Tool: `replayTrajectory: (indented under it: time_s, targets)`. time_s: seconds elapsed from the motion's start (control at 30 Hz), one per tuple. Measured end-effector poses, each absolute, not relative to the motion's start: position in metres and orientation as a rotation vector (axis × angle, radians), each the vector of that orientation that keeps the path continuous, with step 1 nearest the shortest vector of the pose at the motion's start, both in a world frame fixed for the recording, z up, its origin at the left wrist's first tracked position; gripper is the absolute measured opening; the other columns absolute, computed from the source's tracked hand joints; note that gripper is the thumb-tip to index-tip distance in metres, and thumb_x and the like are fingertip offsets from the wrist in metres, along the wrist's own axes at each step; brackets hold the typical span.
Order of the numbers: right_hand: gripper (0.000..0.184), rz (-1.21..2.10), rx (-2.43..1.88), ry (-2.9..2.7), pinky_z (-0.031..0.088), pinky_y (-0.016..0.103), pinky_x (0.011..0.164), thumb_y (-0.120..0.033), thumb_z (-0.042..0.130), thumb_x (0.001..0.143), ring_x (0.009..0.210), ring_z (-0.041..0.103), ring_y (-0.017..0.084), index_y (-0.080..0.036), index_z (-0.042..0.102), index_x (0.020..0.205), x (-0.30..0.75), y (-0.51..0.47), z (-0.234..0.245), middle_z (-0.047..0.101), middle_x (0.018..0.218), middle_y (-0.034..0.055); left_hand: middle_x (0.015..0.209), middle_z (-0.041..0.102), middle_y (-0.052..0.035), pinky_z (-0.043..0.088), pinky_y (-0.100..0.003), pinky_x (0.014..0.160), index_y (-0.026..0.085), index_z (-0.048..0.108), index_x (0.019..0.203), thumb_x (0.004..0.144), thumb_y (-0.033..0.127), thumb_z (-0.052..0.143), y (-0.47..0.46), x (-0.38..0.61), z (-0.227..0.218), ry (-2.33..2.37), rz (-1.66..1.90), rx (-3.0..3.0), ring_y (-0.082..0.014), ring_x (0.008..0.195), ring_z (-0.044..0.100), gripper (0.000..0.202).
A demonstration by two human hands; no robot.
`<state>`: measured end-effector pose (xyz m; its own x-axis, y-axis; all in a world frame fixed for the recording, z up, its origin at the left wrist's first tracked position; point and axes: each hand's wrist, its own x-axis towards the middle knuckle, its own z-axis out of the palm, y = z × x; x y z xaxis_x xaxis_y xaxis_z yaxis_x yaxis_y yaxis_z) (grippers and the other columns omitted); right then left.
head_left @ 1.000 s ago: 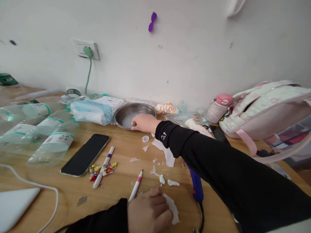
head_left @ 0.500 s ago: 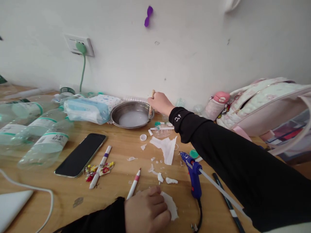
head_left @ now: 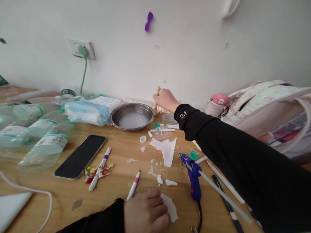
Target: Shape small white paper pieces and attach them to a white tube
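Stick (head_left: 158, 90), clamped in right hand (head_left: 166, 99), is being lifted out past pan's (head_left: 116, 113) right rim; paper (head_left: 171, 207) is being pinned under fisted left hand (head_left: 145, 212).

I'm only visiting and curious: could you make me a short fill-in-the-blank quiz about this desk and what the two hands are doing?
1. The right hand holds a tan stick just past the rim of the round metal ____.
2. The left hand rests, fingers curled, on a white scrap near a glue gun coloured ____.
3. The plug in the wall socket is ____.
4. The black phone lies on the ____ side of the purple-banded pen.

Missing words: pan; blue; green; left.
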<state>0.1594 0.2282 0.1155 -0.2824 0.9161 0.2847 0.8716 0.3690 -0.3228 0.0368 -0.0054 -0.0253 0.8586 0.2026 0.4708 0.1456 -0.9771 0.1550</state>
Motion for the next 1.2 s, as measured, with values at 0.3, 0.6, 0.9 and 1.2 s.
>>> replayTrajectory:
  time_s: [0.3, 0.6, 0.9, 1.2]
  targets:
    - [0.015, 0.465, -1.1, -2.584, 0.04, 0.016, 0.077, -0.02, 0.055, 0.079, 0.09, 0.059, 0.009, -0.014, 0.068, 0.081, 0.163, 0.202, 0.106, 0.067, 0.101, 0.003, 0.067, 0.065, -0.0043, 0.044, -0.029, 0.082, 0.019, 0.053, 0.073, 0.089, 0.01, 0.034, -0.008, 0.033, -0.028, 0.264, 0.804, 2.89, -0.015, 0.077, 0.059, 0.027]
    - [0.017, 0.604, -0.991, -2.788, 0.042, 0.018, 0.075, -0.01, 0.056, 0.075, 0.087, 0.062, 0.012, -0.011, 0.07, 0.085, 0.176, 0.188, 0.116, 0.068, 0.1, 0.0066, 0.065, 0.064, -0.005, 0.045, -0.029, 0.079, 0.019, 0.053, 0.071, 0.089, 0.009, 0.031, -0.007, 0.031, -0.025, 0.192, 0.802, 2.901, -0.0156, 0.077, 0.059, 0.03]
    - [0.02, 0.651, -0.964, -2.844, 0.043, 0.022, 0.072, -0.011, 0.06, 0.073, 0.082, 0.062, 0.014, -0.013, 0.07, 0.09, 0.182, 0.194, 0.124, 0.07, 0.092, 0.0057, 0.063, 0.062, -0.0019, 0.044, -0.027, 0.08, 0.018, 0.052, 0.071, 0.088, 0.014, 0.041, -0.003, 0.031, -0.032, 0.124, 0.86, 2.947, -0.0137, 0.074, 0.059, 0.021]
    - [0.012, 0.708, -1.028, -2.671, 0.041, 0.019, 0.076, -0.012, 0.061, 0.072, 0.087, 0.061, 0.013, -0.018, 0.071, 0.072, 0.186, 0.196, 0.137, 0.069, 0.095, 0.0011, 0.063, 0.062, -0.001, 0.044, -0.029, 0.074, 0.015, 0.052, 0.07, 0.087, 0.012, 0.042, -0.002, 0.033, -0.029, 0.053, 0.9, 2.959, -0.0146, 0.069, 0.058, 0.019]
